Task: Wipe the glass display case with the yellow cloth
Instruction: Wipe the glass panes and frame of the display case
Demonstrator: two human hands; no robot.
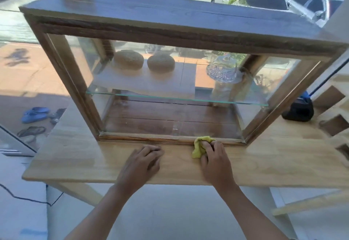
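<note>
A wood-framed glass display case (62,81) stands on a light wooden table (75,160). Inside it, a glass shelf carries two round woven mats and a cut-glass dome. My right hand (215,162) grips the crumpled yellow cloth (199,148) and presses it against the lower wooden rail of the case front, right of centre. My left hand (144,161) rests on the tabletop just in front of the case, fingers curled under, holding nothing.
A dark bag (298,111) sits on the table to the right of the case, beside pale wooden shelving (338,111). Blue slippers (35,114) lie on the floor outside at the left. Parked cars show through the window behind.
</note>
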